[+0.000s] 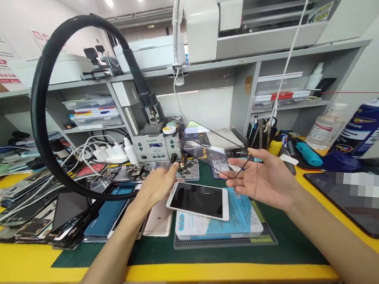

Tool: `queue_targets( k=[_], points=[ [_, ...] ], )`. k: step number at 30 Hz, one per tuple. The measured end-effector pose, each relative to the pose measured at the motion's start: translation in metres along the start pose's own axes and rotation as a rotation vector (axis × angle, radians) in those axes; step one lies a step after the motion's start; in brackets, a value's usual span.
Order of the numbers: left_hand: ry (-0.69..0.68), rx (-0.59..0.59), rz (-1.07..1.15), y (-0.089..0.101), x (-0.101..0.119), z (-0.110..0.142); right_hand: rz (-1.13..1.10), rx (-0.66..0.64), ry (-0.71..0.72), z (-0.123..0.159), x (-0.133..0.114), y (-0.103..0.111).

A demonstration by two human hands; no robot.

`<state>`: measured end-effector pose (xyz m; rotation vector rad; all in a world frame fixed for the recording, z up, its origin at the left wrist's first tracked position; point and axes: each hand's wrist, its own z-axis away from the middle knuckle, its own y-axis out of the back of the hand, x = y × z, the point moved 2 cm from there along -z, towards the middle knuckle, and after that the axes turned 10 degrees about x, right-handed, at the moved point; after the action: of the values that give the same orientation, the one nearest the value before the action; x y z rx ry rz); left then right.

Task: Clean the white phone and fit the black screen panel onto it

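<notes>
Smartphone (198, 200) with white rim and black glass lies face up on a blue-and-white box (237, 220), seemingly whole, its work apparently barely begun, while my right hand (262, 176), fingers curled, holds a thin black wire-like frame (235, 177) and I cannot tell what my left hand (156, 185) grips.

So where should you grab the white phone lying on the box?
Best hold the white phone by the middle of its long edges, probably, coming from the near side: thumb near, fingers far. It lies flat, screen up, on the box, with nothing across its near edge, so its slim sides should pinch easily.
</notes>
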<state>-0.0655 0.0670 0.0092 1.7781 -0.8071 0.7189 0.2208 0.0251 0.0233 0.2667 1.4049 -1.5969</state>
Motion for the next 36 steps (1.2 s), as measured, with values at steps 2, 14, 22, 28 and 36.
queue_targets(
  k=[2, 14, 22, 28, 36],
  points=[
    [0.028, 0.029, 0.122, 0.003, 0.004, 0.0, 0.003, -0.026, -0.041, -0.001, 0.001, 0.001],
    [0.124, -0.416, 0.821, 0.022, 0.033, 0.008, 0.16, -0.205, -0.155, -0.002, 0.011, 0.003],
    [0.007, -0.548, 0.874, 0.018, 0.028, 0.012, 0.232, -0.241, -0.148, -0.004, 0.01, 0.004],
    [0.033, -0.618, 0.865, 0.017, 0.029, 0.013, 0.278, -0.237, -0.141, -0.006, 0.01, 0.004],
    [0.133, -0.632, 0.812, 0.014, 0.031, 0.017, 0.319, -0.163, -0.093, 0.001, 0.011, 0.001]
  ],
)
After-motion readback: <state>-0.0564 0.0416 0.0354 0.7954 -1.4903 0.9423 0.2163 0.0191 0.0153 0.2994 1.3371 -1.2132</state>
